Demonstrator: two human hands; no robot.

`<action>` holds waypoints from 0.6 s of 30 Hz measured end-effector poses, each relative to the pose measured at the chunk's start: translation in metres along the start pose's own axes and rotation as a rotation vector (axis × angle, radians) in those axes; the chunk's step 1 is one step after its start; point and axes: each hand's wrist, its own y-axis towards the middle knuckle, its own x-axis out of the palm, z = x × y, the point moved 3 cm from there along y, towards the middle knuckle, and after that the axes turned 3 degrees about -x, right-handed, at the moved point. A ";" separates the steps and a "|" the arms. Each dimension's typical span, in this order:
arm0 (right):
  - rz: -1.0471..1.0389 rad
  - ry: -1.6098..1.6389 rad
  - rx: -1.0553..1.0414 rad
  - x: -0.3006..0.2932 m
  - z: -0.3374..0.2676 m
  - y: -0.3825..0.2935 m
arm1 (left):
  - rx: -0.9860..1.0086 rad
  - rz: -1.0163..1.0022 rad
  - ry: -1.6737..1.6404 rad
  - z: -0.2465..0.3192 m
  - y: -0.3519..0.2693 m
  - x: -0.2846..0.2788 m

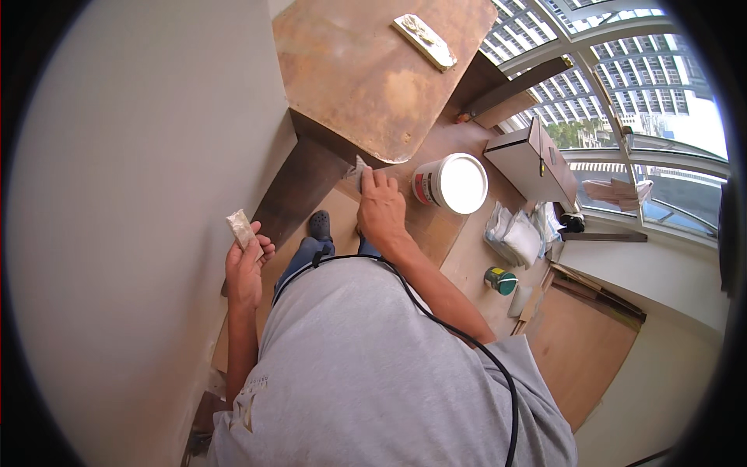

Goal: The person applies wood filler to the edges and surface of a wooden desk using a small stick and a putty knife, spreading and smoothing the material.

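My left hand (245, 268) holds a small flat piece smeared with a pale paste (237, 226) upright beside the wall at the left. In front of me my right hand (382, 207) pinches a thin, greyish blade-like piece (358, 168) with a pointed tip, just below the rounded corner of a brown wooden tabletop (350, 76); its exact kind cannot be told. On that top lies a narrow board with pale paste on it (425, 42). A white lidded plastic bucket (464, 184) stands right of my right hand.
A smooth pale wall (134, 204) rises close on my left. To the right are a white cabinet (519, 163), plastic-wrapped packs (516, 236), a small green pail (501, 281) and a leaning wood panel (578, 344). A black cable (467, 337) crosses my shirt. Large windows stand beyond.
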 end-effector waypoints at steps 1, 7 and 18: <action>0.064 -0.031 0.032 -0.013 0.008 0.004 | 0.003 0.004 -0.003 0.001 0.001 0.000; 0.066 -0.025 0.194 -0.016 0.042 0.012 | 0.006 -0.015 -0.014 0.005 0.000 0.000; -0.119 0.050 0.243 -0.040 0.033 0.021 | 0.019 -0.042 -0.025 0.006 -0.002 -0.005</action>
